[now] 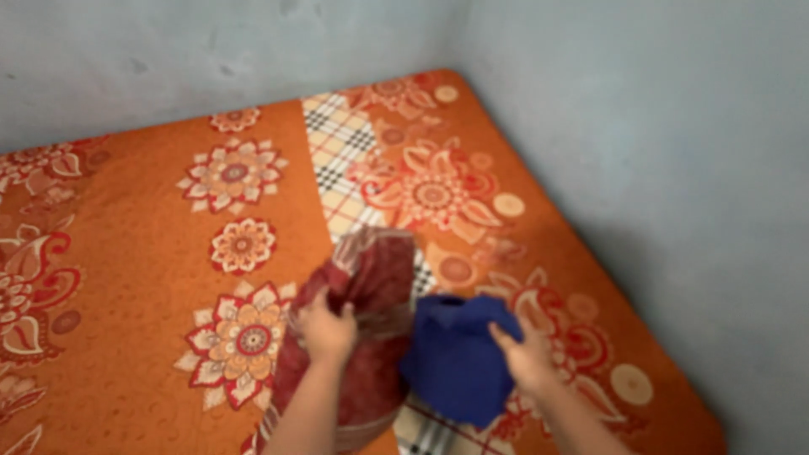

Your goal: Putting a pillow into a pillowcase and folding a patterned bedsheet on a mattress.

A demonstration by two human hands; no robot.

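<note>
My left hand (327, 330) grips a dark red patterned cloth (375, 278) that is bunched up and lifted off the bed. A folded blue garment (455, 358) is held at its right edge by my right hand (527, 358). The two cloths touch each other near the lower middle of the view. Both sit over an orange bedsheet (143, 253) printed with red and white flowers. The picture is blurred, so the fingers' exact hold is hard to make out.
A checked white, black and yellow strip (341, 160) runs along the sheet under the cloths. Grey walls (657, 152) meet in a corner at the far end of the bed and close it in on the right side.
</note>
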